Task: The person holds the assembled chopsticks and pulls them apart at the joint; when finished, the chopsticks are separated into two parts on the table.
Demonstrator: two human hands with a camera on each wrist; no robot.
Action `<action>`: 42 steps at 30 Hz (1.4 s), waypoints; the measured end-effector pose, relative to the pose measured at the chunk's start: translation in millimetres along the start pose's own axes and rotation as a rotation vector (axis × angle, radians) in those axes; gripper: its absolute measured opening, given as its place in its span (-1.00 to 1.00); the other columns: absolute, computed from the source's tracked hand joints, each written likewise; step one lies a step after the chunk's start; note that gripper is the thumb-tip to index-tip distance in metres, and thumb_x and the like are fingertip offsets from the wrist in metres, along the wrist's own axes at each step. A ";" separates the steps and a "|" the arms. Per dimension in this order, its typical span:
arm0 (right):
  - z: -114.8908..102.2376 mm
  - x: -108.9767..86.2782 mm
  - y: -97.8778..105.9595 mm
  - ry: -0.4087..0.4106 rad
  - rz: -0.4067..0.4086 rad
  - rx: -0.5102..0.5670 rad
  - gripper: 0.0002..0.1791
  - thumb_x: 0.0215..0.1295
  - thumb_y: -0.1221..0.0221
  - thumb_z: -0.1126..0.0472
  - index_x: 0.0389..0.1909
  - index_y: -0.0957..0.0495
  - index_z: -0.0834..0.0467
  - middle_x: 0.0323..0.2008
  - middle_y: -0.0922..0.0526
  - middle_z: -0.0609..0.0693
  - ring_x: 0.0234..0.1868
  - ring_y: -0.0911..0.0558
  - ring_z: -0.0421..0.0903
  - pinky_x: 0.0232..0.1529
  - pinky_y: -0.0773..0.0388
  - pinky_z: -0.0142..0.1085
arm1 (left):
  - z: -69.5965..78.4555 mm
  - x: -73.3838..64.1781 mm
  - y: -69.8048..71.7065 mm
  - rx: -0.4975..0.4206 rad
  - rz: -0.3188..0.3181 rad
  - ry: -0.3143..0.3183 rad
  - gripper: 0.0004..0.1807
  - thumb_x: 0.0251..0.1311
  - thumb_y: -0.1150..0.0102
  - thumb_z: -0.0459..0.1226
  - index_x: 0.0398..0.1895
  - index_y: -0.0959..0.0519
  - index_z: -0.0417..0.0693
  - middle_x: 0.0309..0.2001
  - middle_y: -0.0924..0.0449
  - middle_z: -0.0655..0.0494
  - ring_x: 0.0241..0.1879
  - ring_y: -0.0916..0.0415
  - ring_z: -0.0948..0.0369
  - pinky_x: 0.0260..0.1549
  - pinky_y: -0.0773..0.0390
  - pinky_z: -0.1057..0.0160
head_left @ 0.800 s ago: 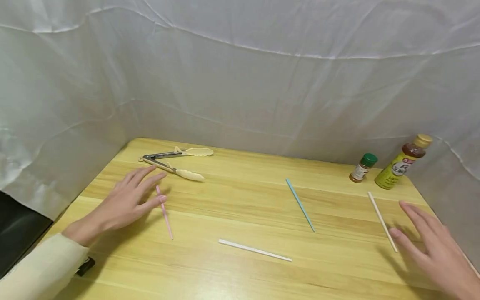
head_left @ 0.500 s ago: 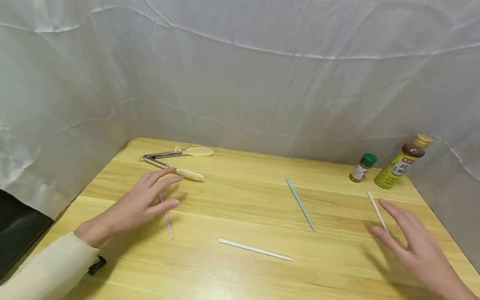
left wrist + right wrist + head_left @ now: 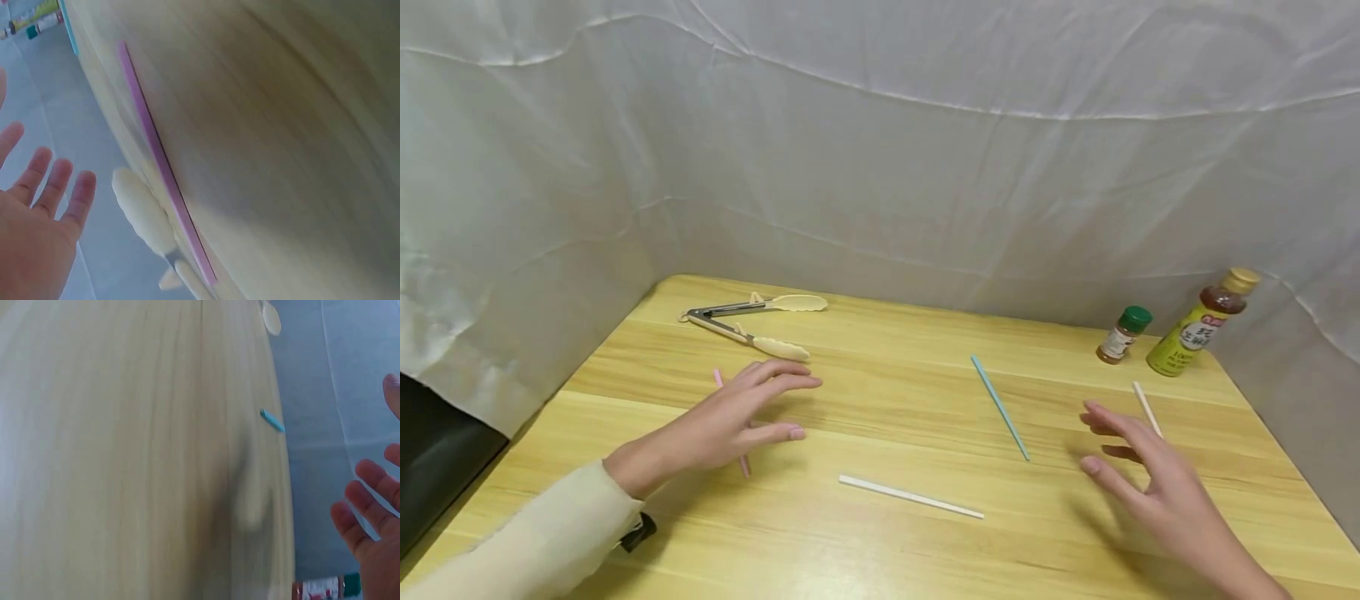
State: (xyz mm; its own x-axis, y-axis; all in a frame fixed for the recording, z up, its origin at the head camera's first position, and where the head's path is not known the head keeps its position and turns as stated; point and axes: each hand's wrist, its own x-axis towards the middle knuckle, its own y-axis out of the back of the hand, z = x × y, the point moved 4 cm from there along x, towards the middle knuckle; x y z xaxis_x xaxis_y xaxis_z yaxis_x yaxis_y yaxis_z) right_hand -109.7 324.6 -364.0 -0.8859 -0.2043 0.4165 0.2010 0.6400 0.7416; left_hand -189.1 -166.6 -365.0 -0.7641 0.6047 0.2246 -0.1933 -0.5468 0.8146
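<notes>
My left hand (image 3: 726,425) hovers over the pink chopstick (image 3: 164,162), fingers spread loosely and holding nothing. In the head view this hand hides the chopstick's middle. My right hand (image 3: 1157,492) hangs above the table on the right, thumb and fingers apart, with nothing in it. It covers the lower part of a pale chopstick (image 3: 1147,408). Between the hands lie a blue chopstick (image 3: 1001,408), slanted, and a white chopstick (image 3: 912,497) nearer the front. Tongs (image 3: 781,348) with cream tips lie spread beyond the left hand.
At the back right stand a small green-capped spice jar (image 3: 1117,342) and a taller yellow-labelled bottle (image 3: 1193,333) with a gold cap. Pale cloth (image 3: 880,183) hangs behind the wooden table (image 3: 880,400) and along its sides.
Both hands have moved inward: the left to the right, across the pink chopstick, and the right to the left, past the pale chopstick. The chopsticks, tongs and bottles stay put.
</notes>
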 end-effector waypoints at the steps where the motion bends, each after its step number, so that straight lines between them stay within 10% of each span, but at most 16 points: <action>1: -3.0 0.8 -3.1 0.003 0.001 0.027 -0.21 0.42 -0.40 0.40 0.61 -0.41 -0.04 0.34 -0.53 -0.47 0.28 -0.47 -0.59 0.19 -0.39 -0.76 | 2.2 1.3 -2.4 -0.013 -0.008 0.003 -0.35 0.48 -0.36 0.05 0.57 -0.47 0.24 0.58 -0.39 0.10 0.58 -0.29 -0.09 0.38 0.17 -0.78; 10: -27.3 4.3 -32.8 0.044 -0.065 0.180 -0.29 0.39 -0.38 0.46 0.52 -0.50 0.02 0.20 -0.68 -0.20 0.18 -0.63 -0.38 0.10 -0.61 -0.56 | 19.8 12.3 -24.8 -0.132 -0.107 -0.043 -0.44 0.55 -0.26 0.06 0.52 -0.51 0.17 0.29 -0.62 0.17 0.23 -0.58 0.13 0.24 -0.63 0.00; 27: -66.3 7.0 -76.1 0.029 -0.234 0.286 -0.57 0.42 -0.45 0.19 0.28 -0.69 0.02 -0.07 -0.71 -0.17 -0.18 -0.62 -0.30 -0.15 -0.66 -0.39 | 53.9 29.4 -68.8 -0.198 -0.312 -0.121 -0.50 0.53 -0.25 0.11 0.37 -0.62 0.11 0.20 -0.65 0.21 0.09 -0.56 0.29 0.15 -0.62 0.26; 42: -79.7 9.0 -105.2 0.042 -0.355 0.327 -0.74 0.44 -0.43 0.02 0.09 -0.76 -0.08 -0.14 -0.71 -0.24 -0.24 -0.59 -0.34 -0.25 -0.60 -0.39 | 61.5 32.9 -78.2 -0.161 -0.413 -0.124 -0.62 0.51 -0.33 -0.10 0.31 -0.65 0.10 0.01 -0.59 0.30 -0.04 -0.48 0.47 0.07 -0.61 0.40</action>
State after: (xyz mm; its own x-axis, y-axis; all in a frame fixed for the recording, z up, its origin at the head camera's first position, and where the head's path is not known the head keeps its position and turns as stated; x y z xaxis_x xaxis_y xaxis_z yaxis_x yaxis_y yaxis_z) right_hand -105.5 196.4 -396.3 -0.8568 -0.4778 0.1940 -0.2586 0.7235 0.6401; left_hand -161.3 -68.4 -388.5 -0.5253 0.8504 -0.0316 -0.5674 -0.3223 0.7578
